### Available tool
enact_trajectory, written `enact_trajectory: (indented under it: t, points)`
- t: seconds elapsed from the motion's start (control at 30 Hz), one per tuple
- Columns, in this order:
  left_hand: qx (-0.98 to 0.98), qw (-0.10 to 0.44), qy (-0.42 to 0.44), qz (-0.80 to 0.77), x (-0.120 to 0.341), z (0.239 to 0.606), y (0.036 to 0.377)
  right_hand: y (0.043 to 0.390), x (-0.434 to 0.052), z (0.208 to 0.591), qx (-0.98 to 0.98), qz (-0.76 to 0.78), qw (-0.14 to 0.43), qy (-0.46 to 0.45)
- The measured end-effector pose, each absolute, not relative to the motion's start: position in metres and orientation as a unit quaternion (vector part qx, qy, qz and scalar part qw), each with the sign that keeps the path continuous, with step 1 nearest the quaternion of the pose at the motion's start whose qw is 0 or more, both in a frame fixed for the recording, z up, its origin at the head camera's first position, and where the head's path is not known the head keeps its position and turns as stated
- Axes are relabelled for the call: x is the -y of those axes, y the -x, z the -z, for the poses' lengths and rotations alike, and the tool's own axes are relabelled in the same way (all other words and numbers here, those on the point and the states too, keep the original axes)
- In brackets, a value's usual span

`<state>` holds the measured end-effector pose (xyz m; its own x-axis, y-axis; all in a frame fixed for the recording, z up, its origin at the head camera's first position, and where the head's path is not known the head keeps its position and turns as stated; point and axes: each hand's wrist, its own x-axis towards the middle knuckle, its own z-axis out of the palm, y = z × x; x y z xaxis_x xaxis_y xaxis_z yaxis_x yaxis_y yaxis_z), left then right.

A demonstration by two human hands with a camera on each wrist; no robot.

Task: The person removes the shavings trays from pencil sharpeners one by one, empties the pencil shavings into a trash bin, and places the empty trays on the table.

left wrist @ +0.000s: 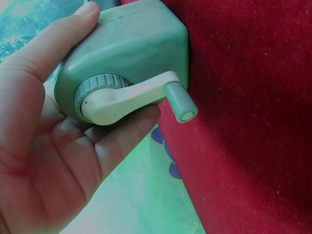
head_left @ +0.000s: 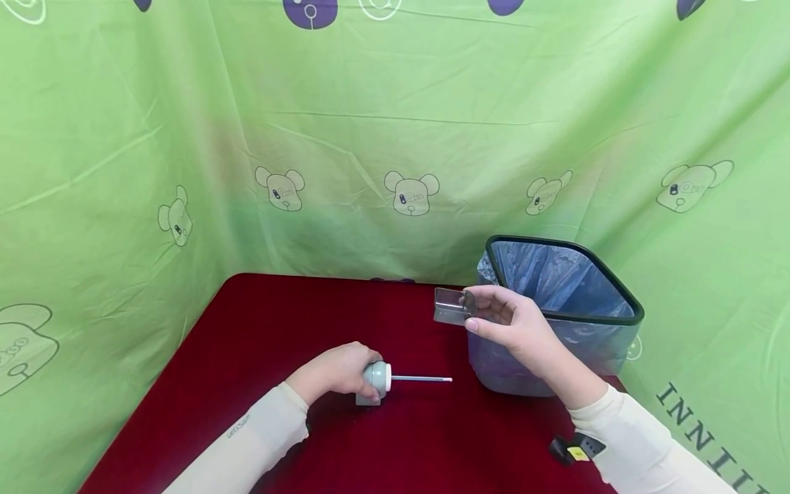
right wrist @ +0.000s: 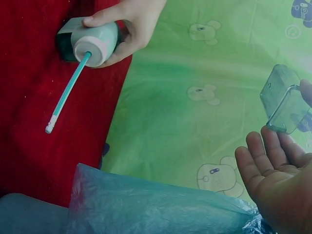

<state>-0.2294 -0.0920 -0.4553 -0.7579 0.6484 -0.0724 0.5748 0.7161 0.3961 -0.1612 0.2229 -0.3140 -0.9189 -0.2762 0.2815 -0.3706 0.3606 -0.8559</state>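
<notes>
My left hand [head_left: 338, 369] grips a pale green crank pencil sharpener [head_left: 378, 379] low over the table. In the left wrist view its crank handle [left wrist: 131, 97] sticks out from the back, with the thumb and fingers around the body. A light blue pencil [head_left: 422, 378] sits in the sharpener's white front ring, eraser end pointing right. With thumb and fingers, my right hand [head_left: 515, 319] pinches a clear plastic shavings drawer [head_left: 449, 306] by its curved end, up beside the bin's left rim. The right wrist view shows the drawer [right wrist: 282, 97] tilted and see-through.
A bin [head_left: 629, 317] with a dark rim and a bluish plastic liner [head_left: 543, 271] stands at the right of the dark red table [head_left: 278, 315]. Green printed cloth [head_left: 345, 144] hangs around the back and sides.
</notes>
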Motion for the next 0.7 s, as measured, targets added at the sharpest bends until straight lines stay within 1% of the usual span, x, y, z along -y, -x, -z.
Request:
enact_trajectory:
  t: [0.7]
  points:
    - [-0.92, 0.103, -0.332, -0.18, 0.092, 0.455, 0.229, 0.162, -0.225, 0.334, 0.814, -0.531, 0.049, -0.229]
